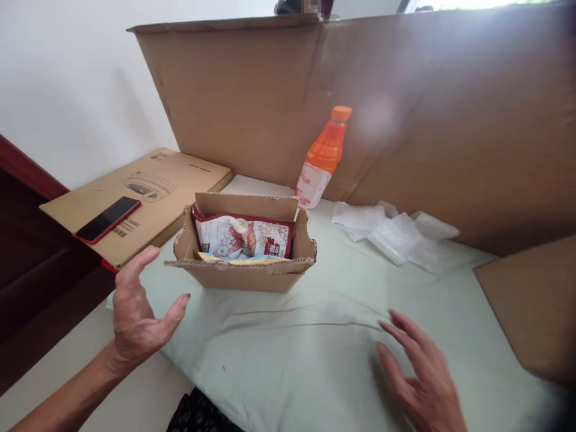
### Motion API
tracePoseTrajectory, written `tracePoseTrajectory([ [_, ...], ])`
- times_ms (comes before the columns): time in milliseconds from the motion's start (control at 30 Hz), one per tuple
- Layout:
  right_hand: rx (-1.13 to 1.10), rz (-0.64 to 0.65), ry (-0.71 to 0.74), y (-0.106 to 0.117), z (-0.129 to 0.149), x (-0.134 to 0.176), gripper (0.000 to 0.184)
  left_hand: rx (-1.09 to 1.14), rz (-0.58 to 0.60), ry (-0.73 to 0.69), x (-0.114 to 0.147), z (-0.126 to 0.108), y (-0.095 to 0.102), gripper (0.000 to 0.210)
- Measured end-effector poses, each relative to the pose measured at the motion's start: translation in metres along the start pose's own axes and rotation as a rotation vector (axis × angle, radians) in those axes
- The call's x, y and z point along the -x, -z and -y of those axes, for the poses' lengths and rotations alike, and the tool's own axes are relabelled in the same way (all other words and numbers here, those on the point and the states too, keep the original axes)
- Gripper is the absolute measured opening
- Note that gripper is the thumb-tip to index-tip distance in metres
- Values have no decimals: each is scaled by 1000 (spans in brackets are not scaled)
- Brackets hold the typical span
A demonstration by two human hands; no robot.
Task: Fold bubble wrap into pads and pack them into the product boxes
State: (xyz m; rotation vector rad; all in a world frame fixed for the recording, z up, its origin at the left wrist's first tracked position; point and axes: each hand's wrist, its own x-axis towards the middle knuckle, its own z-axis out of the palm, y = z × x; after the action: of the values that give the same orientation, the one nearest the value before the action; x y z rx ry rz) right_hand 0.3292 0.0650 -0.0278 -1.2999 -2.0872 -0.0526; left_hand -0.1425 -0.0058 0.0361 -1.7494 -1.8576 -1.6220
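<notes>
The box (245, 279) sits open on the rumpled cloth (324, 348), nearer the left hand (139, 306) than the right hand (418, 372); both hands are empty, fingers spread and gently curved. Its ragged corrugated rim could bend or tear if gripped hard. A backward shove might topple the smooth, tapered bottle (321, 157) just behind. Inside lies a glossy printed packet (245, 237); crinkled, translucent wrap (396, 237) lies to the right.

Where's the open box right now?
In the head view, the open box sits on the cloth just left of centre, to the right of the left hand, with the bottle behind its right end.
</notes>
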Motion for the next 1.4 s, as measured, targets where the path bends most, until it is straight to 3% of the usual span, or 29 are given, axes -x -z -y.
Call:
tracePoseTrajectory([
  [100,-172,123,77,-31,48,-28,56,240,53,209,12,22,-14,91],
  [233,-453,305,36,-71,86,-56,72,368,243,682,18,39,-44,72],
  [333,-571,370,-31,-87,91,-65,75,351,265,779,18,38,-68,68],
  [400,-597,331,-114,-88,85,-68,69,361,282,783,17,33,-87,69],
  [567,-535,220,-309,-63,53,-69,55,445,399,674,13,13,-142,69],
  [667,-462,248,-273,-45,23,-68,54,412,427,634,17,9,-164,61],
  [767,-237,172,-223,-36,-22,-79,49,379,396,680,25,12,-169,54],
  [867,60,89,-315,-38,-74,-106,52,347,379,695,32,18,-165,53],
  [967,194,124,-368,-39,-107,-130,31,318,404,701,33,20,-162,52],
  [1067,193,125,-254,-17,-100,-116,20,292,373,694,31,16,-162,50],
  [1200,-18,283,-52,48,-51,-51,17,316,349,680,27,11,-163,52],
  [1300,-156,264,-282,87,-27,-14,19,328,338,672,26,11,-164,52],
  [1400,-181,135,-520,84,-35,-6,22,343,371,665,25,13,-164,54],
])
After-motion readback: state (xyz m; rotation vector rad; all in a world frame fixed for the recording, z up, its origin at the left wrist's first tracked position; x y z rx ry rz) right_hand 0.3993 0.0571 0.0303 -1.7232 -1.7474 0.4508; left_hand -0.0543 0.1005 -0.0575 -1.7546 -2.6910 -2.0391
